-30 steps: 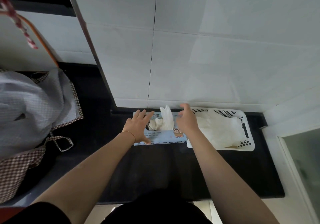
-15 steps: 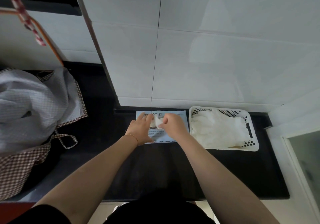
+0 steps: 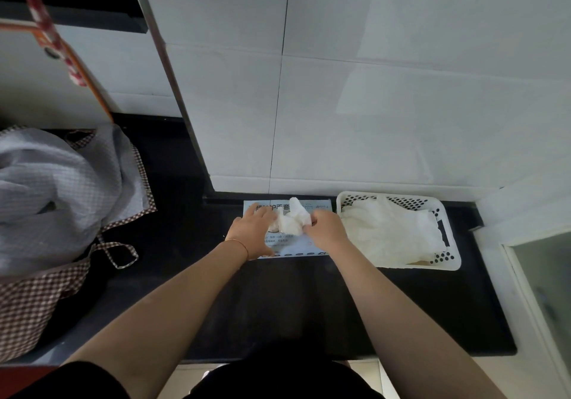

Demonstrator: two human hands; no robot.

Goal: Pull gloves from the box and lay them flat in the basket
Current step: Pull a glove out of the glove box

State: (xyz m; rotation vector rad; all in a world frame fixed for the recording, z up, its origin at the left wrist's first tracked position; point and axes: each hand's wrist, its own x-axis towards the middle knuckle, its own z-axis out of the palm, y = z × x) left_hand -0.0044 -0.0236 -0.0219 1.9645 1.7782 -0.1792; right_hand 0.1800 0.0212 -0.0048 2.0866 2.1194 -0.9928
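So here we're at the glove box (image 3: 289, 245), light blue, sitting flat on the black counter (image 3: 278, 302) right against the tiled wall (image 3: 370, 105). Our left hand (image 3: 251, 231) lies on the left part of the box top, fingers mostly straight and pointing toward the wall, looks like it's just pressing the box down so it doesn't lift. Our right hand (image 3: 326, 230) is at the opening with its fingers curled in, pinching a bunched white glove (image 3: 293, 221) that sticks up out of the slot between our two hands. Part of the glove pokes up toward the wall; how much is still inside the box we can't tell.

The thing that matters for the next move: the white perforated basket (image 3: 449, 264) sits just beside the box on its right side, so it's directly off the outside of our right hand. That hand is clearly the nearer one. The basket's long axis runs left to right along the wall, and there's already a pile of flattened gloves (image 3: 389, 234) spread across it. So we'd guess the pull goes up and then sideways to the right, and the glove is crumpled enough that it'll need spreading once it's over there.
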